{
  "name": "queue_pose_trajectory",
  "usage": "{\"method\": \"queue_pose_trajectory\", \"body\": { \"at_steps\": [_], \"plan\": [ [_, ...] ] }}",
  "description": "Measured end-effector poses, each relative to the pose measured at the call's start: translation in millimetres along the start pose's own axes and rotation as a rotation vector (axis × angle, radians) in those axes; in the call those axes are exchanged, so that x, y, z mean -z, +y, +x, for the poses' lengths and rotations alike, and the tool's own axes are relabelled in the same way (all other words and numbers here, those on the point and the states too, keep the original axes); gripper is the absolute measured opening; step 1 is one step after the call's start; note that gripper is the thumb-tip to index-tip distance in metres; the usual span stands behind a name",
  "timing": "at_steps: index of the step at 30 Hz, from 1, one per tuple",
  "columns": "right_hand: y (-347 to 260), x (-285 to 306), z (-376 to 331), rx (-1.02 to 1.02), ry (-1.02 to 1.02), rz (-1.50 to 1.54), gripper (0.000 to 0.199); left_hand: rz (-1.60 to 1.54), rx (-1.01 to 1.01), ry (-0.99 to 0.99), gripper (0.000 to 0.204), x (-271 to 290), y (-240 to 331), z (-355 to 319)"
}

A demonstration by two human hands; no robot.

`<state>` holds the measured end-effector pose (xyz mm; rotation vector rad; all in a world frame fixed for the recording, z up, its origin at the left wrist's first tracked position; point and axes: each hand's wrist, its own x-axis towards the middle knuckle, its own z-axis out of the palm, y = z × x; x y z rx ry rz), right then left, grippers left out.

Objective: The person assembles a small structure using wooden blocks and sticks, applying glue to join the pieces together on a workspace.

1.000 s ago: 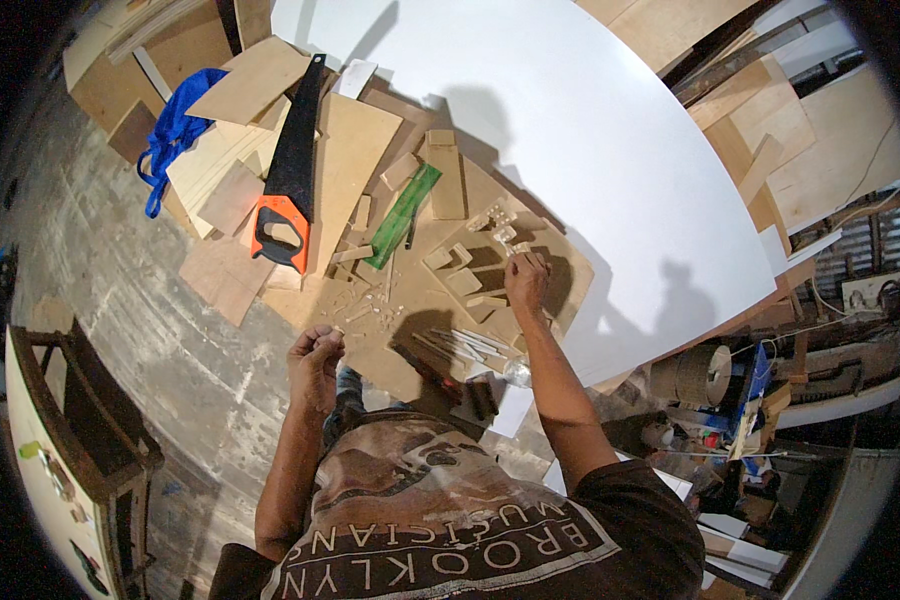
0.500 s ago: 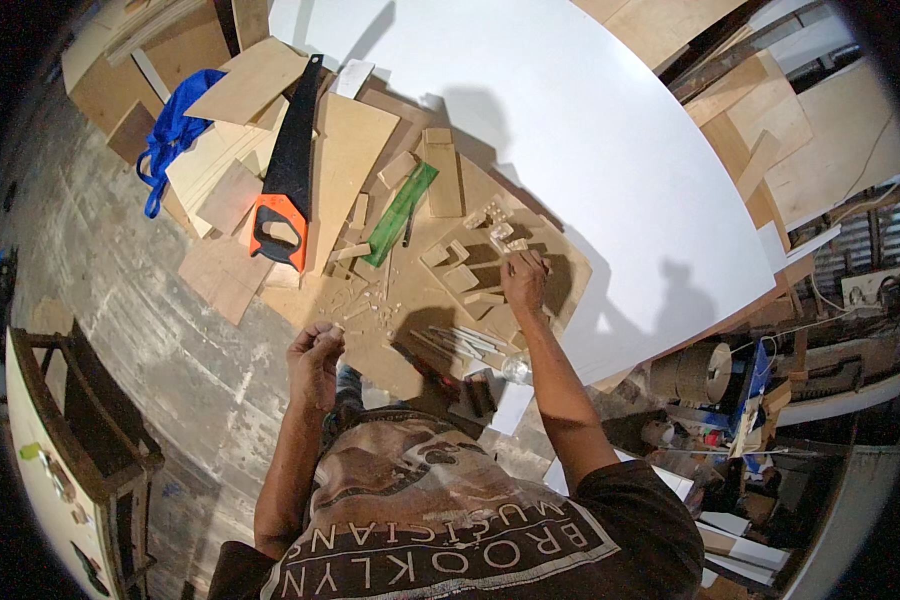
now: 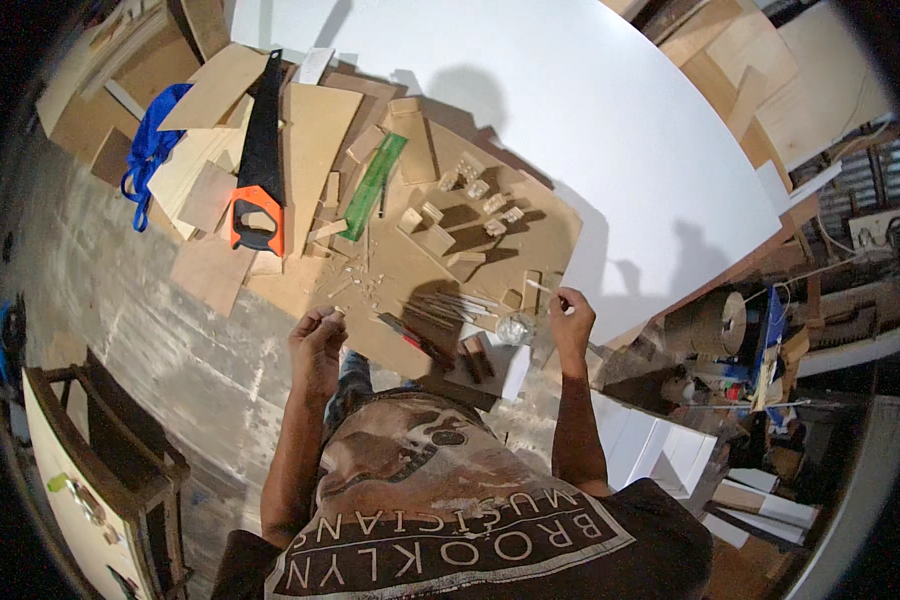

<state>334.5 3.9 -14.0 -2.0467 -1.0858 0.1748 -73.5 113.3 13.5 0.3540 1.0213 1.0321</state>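
My left hand is closed in a pinch at the near left edge of the brown board, with a small pale wooden piece at its fingertips. My right hand pinches a thin pale stick near the board's right side. Close to it stand a small upright wooden block and a clear, shiny container. Several thin sticks lie between the hands. Beyond them are several small wooden blocks and a cluster of small dotted pieces.
A handsaw with an orange and black handle lies on wood sheets at the left. A green strip rests mid-board, near wood chips. A red and black tool lies near me. A large white panel spreads behind.
My right hand has drawn back from the small blocks toward the right, and a thin stick now shows in its fingers. My left hand stays nearly in place, still pinching. The view has shifted slightly.
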Motion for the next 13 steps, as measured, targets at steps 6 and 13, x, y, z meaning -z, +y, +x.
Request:
{"method": "queue_pose_trajectory", "body": {
  "at_steps": [6, 13],
  "plan": [
    [-22, 20, -31, 0.070, -0.116, -0.079, 0.007, 0.030, 0.022, -0.045, 0.011, -23, -21, -16],
    [26, 3, -60, 0.234, -0.296, -0.390, 0.019, 0.038, 0.021, -0.052, 0.009, -17, -40, -33]
  ]
}}
